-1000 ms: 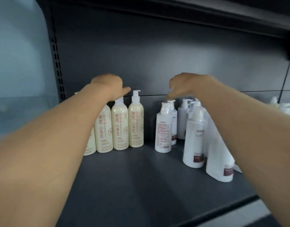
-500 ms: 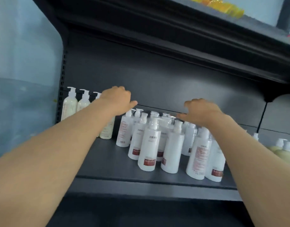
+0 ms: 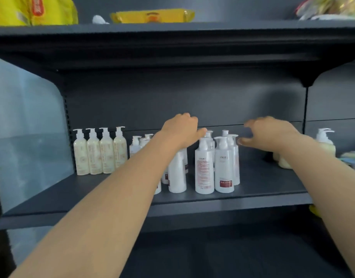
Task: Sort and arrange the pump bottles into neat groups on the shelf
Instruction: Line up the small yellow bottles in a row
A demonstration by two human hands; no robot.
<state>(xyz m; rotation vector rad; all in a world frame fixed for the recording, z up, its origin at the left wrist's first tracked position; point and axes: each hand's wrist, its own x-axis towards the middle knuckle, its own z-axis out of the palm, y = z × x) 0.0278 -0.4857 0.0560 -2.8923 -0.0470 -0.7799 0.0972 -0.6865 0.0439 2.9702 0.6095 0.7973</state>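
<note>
Several cream pump bottles (image 3: 100, 152) stand in a straight row at the shelf's left end. A cluster of white pump bottles with red labels (image 3: 223, 167) stands in the middle, partly hidden by my left forearm. My left hand (image 3: 179, 130) hovers over the cluster's pump heads, fingers loosely curled, thumb pointing right, holding nothing I can see. My right hand (image 3: 272, 134) hangs just right of the cluster at pump height, fingers and thumb curved apart with nothing between them. Further cream bottles (image 3: 326, 144) stand at the right, half hidden behind my right arm.
The dark grey shelf (image 3: 252, 201) has bare floor right of the white cluster. A shelf above (image 3: 172, 31) carries yellow packets (image 3: 152, 16). A translucent side panel (image 3: 28, 137) closes the left end. Flat coloured items (image 3: 353, 155) lie at the far right.
The view has pulled back and risen, so the whole shelf and the one above now show. Both hands have shifted right, from over the cream row to the white cluster.
</note>
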